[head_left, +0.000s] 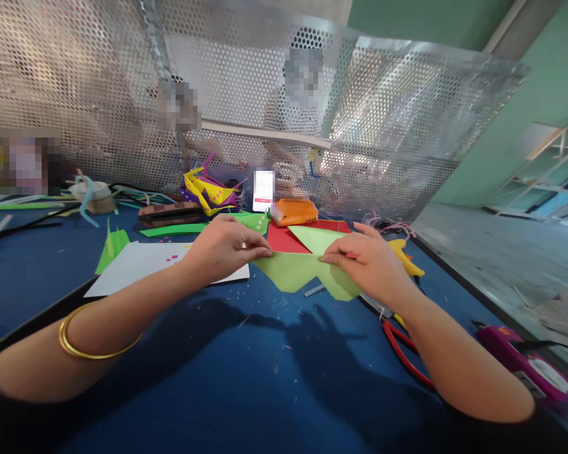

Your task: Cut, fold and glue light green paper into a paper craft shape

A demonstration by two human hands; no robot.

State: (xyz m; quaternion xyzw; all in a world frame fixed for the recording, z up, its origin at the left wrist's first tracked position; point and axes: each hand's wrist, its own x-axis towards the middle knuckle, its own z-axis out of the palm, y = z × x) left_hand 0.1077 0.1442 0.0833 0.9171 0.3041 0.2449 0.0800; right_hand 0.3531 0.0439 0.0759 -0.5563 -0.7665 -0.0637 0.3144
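Before perforated screen, paper over blue tabletop

above the flat blue desk, a jagged-edged light-green paper strip spans between the fingers of the left hand and the right hand; left of it lies a white rectangular paper sheet, and to its right red-handled metal scissors lie partly hidden by the right hand; farther back, a flat red paper sheet carries a pointed light-green paper piece, with an orange soft pouch behind; left of the pouch stands a rectangular phone, and left of that, a folded yellow-and-purple paper shape; behind everything rises a perforated silver metal screen
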